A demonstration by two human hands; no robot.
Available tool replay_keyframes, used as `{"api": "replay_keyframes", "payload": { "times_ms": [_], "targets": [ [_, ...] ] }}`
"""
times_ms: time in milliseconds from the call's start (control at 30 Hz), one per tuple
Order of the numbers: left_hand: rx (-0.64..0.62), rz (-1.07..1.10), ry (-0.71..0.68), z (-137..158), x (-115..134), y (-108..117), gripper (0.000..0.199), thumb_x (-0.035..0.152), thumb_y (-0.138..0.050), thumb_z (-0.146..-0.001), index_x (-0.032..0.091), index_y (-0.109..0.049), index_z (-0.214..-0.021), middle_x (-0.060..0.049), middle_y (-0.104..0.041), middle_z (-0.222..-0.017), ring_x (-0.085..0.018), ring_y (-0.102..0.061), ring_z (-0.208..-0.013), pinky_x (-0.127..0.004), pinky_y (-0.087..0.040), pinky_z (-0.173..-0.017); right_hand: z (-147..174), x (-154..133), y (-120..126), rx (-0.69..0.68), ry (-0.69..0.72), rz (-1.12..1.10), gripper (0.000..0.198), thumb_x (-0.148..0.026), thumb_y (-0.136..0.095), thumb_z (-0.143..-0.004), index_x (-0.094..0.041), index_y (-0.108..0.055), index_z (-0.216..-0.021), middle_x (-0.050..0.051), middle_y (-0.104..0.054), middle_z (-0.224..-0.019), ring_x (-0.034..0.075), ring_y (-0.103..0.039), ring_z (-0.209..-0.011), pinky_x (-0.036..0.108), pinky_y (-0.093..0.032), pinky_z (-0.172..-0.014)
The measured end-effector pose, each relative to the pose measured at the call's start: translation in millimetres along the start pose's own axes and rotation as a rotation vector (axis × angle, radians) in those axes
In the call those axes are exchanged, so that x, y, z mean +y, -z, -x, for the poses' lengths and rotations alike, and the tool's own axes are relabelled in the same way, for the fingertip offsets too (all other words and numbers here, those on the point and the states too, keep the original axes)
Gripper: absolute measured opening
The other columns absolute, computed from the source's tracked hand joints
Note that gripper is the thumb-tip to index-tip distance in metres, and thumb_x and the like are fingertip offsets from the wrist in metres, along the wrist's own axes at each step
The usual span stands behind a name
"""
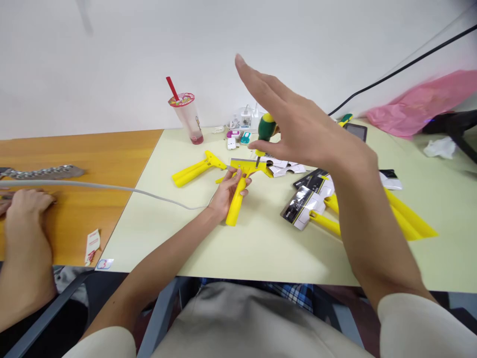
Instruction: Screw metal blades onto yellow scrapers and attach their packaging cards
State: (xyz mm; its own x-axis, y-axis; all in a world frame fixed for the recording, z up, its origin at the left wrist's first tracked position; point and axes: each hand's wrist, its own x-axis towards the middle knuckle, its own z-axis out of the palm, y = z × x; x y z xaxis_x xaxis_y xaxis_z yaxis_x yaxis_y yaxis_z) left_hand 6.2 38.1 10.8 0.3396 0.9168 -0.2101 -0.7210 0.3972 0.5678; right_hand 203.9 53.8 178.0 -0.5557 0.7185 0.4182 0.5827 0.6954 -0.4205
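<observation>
My left hand (226, 194) is wrapped round the handle of a yellow scraper (235, 206), whose wide head with a metal blade points away from me. Above that head, a screwdriver (266, 128) with a green and yellow handle stands nearly upright, its shaft meeting the scraper's head. My right hand (298, 122) is at the screwdriver's handle, with the thumb across its lower part and the long fingers stretched up and to the left. A second yellow scraper (196, 170) lies just left of my left hand.
Packaged blades (300, 206) and more yellow scrapers (406, 214) lie under and beside my right forearm. A cup with a red straw (190, 119) stands near the wall by a power strip (246, 119). A pink bag (421, 102) lies back right. At left rests another person's hand (28, 204).
</observation>
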Motion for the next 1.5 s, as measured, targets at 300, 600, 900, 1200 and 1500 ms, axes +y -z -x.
{"api": "replay_keyframes", "payload": {
  "times_ms": [300,600,900,1200,1500],
  "targets": [
    [-0.005,-0.032,0.004,-1,-5,1,0.038,0.019,-0.090,-0.083,0.022,-0.055,-0.098,-0.006,-0.069,-0.113,-0.010,-0.067,-0.081,-0.014,-0.043,-0.050,2,12,-2,-0.003,0.017,0.086,0.084,-0.044,-0.082,-0.095,-0.048,-0.042,-0.168,0.004,-0.071,-0.148,0.040,-0.070,-0.121,0.058,-0.057,-0.101],
    [0.093,-0.045,-0.042,-6,-5,5,0.043,0.017,-0.092,-0.082,0.024,-0.053,-0.099,-0.002,-0.068,-0.103,-0.011,-0.070,-0.084,-0.014,-0.043,-0.051,8,26,-13,-0.117,-0.013,0.140,0.065,-0.041,-0.085,-0.086,-0.030,-0.063,-0.146,0.010,-0.074,-0.125,0.037,-0.068,-0.110,0.046,-0.057,-0.087],
    [0.039,-0.086,-0.057,-4,-8,6,0.044,0.021,-0.094,-0.080,0.023,-0.053,-0.098,-0.004,-0.070,-0.108,-0.013,-0.070,-0.085,-0.016,-0.044,-0.052,0,12,-11,-0.176,-0.100,0.174,0.028,-0.037,-0.071,-0.099,-0.028,-0.070,-0.126,0.009,-0.075,-0.102,0.027,-0.067,-0.082,0.040,-0.047,-0.072],
    [0.063,-0.074,-0.057,-7,-8,7,0.042,0.019,-0.091,-0.083,0.023,-0.053,-0.100,-0.006,-0.072,-0.104,-0.012,-0.071,-0.080,-0.015,-0.045,-0.053,2,17,-12,-0.235,-0.085,0.114,0.040,-0.035,-0.075,-0.089,-0.026,-0.065,-0.126,0.008,-0.075,-0.116,0.029,-0.066,-0.096,0.037,-0.045,-0.078],
    [0.053,-0.079,-0.028,-5,-11,7,0.042,0.022,-0.094,-0.081,0.022,-0.056,-0.099,-0.006,-0.073,-0.107,-0.012,-0.072,-0.082,-0.015,-0.044,-0.051,-8,14,-24,-0.163,-0.008,0.131,0.021,-0.032,-0.071,-0.093,-0.024,-0.066,-0.112,0.007,-0.073,-0.107,0.027,-0.064,-0.093,0.036,-0.040,-0.078]
  ]
}}
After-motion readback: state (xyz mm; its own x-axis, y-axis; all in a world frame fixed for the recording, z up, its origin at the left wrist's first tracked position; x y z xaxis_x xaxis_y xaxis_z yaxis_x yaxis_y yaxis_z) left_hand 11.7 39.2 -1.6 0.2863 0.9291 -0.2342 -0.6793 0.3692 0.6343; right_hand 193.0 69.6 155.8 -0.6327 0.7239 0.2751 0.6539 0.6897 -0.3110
